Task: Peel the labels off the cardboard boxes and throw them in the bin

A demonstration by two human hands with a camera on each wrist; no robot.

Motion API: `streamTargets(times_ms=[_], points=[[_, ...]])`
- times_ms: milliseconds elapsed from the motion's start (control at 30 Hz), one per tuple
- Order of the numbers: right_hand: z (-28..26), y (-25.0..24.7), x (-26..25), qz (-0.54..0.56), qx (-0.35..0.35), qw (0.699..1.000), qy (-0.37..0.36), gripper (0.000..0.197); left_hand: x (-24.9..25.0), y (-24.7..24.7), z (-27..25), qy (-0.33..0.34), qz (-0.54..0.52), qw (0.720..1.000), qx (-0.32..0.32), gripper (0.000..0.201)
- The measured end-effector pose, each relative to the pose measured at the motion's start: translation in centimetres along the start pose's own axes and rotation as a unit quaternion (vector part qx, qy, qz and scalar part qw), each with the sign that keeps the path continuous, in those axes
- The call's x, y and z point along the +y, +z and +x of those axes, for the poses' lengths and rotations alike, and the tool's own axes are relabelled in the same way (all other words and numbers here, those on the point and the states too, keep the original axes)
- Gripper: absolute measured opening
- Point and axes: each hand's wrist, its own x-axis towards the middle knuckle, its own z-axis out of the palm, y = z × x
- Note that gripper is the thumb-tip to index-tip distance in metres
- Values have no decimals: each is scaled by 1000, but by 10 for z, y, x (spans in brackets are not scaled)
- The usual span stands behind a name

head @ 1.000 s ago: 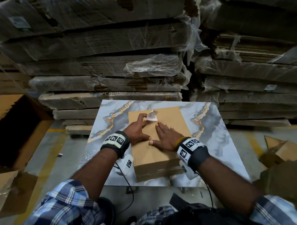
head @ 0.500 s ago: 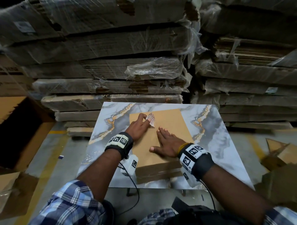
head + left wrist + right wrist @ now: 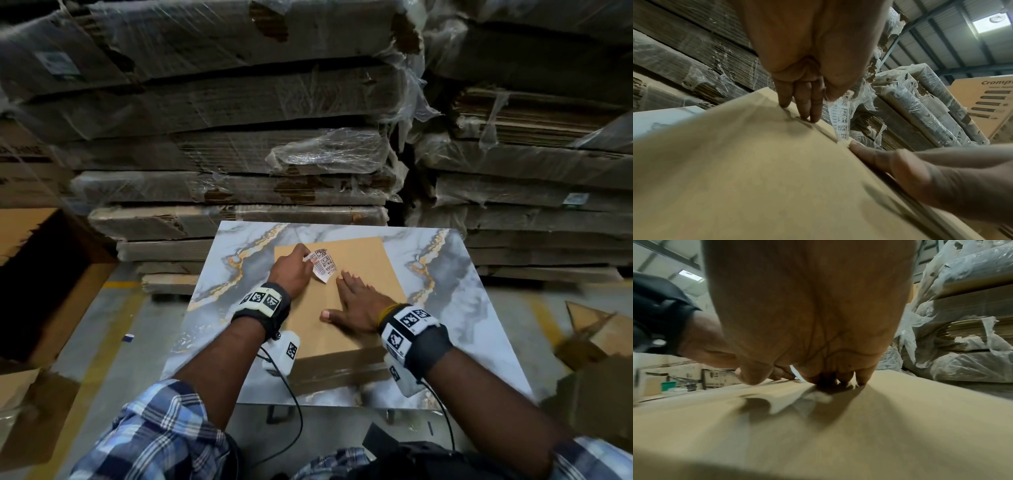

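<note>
Lifted further by left hand [image 3: 289,272], label [image 3: 323,264] clings at its lower edge to box [image 3: 363,260].

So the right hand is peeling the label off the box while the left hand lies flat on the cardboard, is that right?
Not quite: the hands are swapped. The left hand pinches the label and peels it off the box, while the right hand lies flat on the cardboard. The head view shows it; the left wrist view shows the label at the left fingers.

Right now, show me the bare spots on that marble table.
Bare marble table runs right of the cardboard box; a narrower strip lies left of it. The box's middle is crowded by the left hand, label and right hand.
</note>
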Motion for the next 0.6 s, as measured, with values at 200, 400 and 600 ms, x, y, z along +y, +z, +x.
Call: streamTargets(times_ms=[200, 400, 600], points=[[-22, 18, 5, -23, -13, 999, -46, 96, 0, -1, -1, -1, -7, 1000, 3, 23], [9, -1, 5, -6, 7, 1000, -3, 97, 5, -3, -5, 5, 28, 1000, 5, 29], [-41, 26, 2, -16, -14, 998, -57, 94, 7, -10, -3, 1, 52, 998, -30, 33]])
